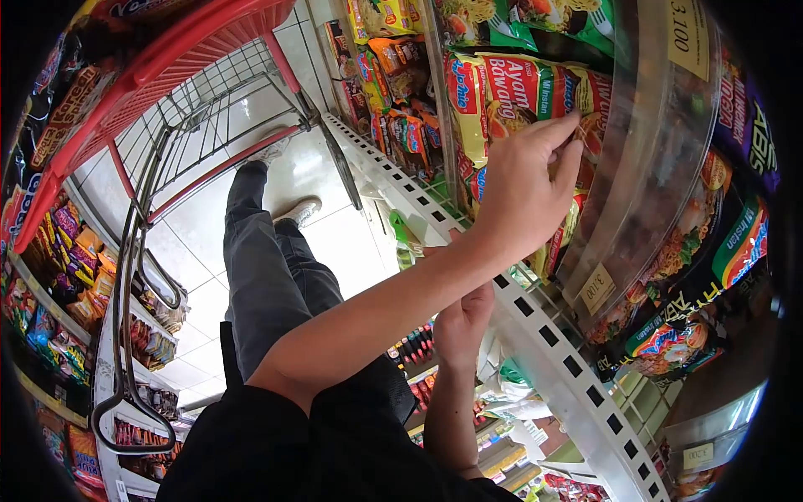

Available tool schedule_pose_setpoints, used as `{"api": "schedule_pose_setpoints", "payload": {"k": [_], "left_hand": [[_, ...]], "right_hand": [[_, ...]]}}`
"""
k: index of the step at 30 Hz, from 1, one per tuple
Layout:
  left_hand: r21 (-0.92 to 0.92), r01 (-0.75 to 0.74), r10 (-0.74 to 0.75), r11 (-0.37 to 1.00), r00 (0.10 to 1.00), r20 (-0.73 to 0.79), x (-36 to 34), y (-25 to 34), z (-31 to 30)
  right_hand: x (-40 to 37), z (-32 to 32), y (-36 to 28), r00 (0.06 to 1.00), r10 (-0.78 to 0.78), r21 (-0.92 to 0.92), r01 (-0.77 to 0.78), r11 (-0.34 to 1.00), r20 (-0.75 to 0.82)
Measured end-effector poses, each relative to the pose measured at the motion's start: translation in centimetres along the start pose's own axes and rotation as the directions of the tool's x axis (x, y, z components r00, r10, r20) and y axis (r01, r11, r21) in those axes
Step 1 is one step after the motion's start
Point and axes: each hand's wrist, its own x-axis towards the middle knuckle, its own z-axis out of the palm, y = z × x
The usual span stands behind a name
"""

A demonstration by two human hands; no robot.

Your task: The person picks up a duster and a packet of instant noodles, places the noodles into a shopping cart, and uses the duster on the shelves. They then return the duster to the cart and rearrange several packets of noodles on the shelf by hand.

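Note:
My left hand (535, 184) reaches across my body to a shelf of instant noodle packs (514, 96), yellow and red, labelled "Ayam Bawang". Its thumb and forefinger are apart, tips against the packs at the right of the row; the other fingers are hidden. Beneath my left forearm, my right hand (464, 322) is raised beside the white perforated shelf edge (544, 335). The forearm hides most of its fingers, and I cannot tell whether it holds anything. A green packet (405, 238) shows just left of it.
A shopping cart (209, 134) with red trim stands at the upper left, near my legs. Clear plastic dividers and price tags (598, 289) line the shelf. Black noodle packs (669, 343) sit at the right. Another stocked shelf (75, 251) runs along the left.

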Motion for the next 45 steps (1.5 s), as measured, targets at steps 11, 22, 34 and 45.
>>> {"api": "schedule_pose_setpoints", "payload": {"k": [11,22,34,45], "left_hand": [[0.338,-0.181,0.151,0.923,0.982,0.114,0.1,1.0,0.0],[0.553,-0.382,0.300,0.740,0.924,0.237,1.0,1.4,-1.6],[0.652,-0.574,0.408,0.495,0.816,0.409,1.8,0.7,-1.8],[0.447,-0.333,0.259,0.830,0.941,0.220,2.6,3.6,-6.0]], "right_hand": [[0.9,0.5,-0.2,0.999,-0.053,-0.035,0.054,0.998,0.009],[0.9,1.3,-1.3,0.994,-0.109,-0.084,0.110,0.990,0.013],[0.4,1.4,-0.2,0.996,-0.093,-0.117,0.094,0.989,0.010],[-4.1,2.4,5.3,0.988,-0.048,-0.238,0.082,0.968,0.146]]}}
